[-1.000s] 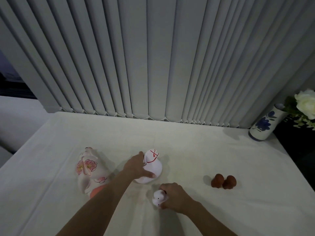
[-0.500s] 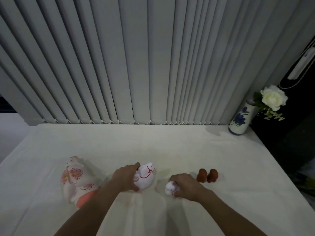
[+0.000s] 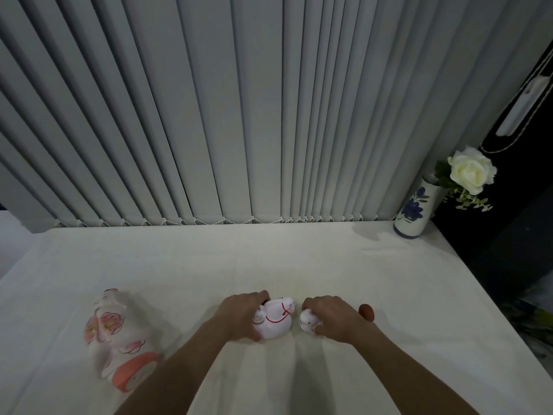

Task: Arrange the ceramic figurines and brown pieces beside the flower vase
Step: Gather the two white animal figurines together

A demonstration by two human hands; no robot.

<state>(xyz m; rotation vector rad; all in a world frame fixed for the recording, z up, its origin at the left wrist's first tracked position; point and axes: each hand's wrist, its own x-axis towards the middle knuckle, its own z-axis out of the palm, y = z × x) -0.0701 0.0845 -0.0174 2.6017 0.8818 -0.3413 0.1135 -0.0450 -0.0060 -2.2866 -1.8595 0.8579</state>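
My left hand [image 3: 239, 314] grips a white ceramic horse figurine [image 3: 276, 320] with red line markings, near the front middle of the table. Right beside it, my right hand [image 3: 332, 317] is closed over a small white round figurine [image 3: 308, 321]. One brown piece [image 3: 367, 311] peeks out behind my right hand; the other is hidden. A larger white figurine with pink flowers and an orange base [image 3: 116, 336] lies on its side at the front left. The white vase with blue flowers [image 3: 414, 209] holding a white rose [image 3: 469, 170] stands at the back right corner.
The table wears a white cloth [image 3: 269, 265]. Grey vertical blinds [image 3: 239, 115] hang along its back edge. The table's right edge drops off to a dark area [image 3: 508, 265] beside the vase.
The view has swung up and right, bringing the vase further into sight. Both hands have kept hold of their figurines, and the horse now lies tilted on its side close to the small one.
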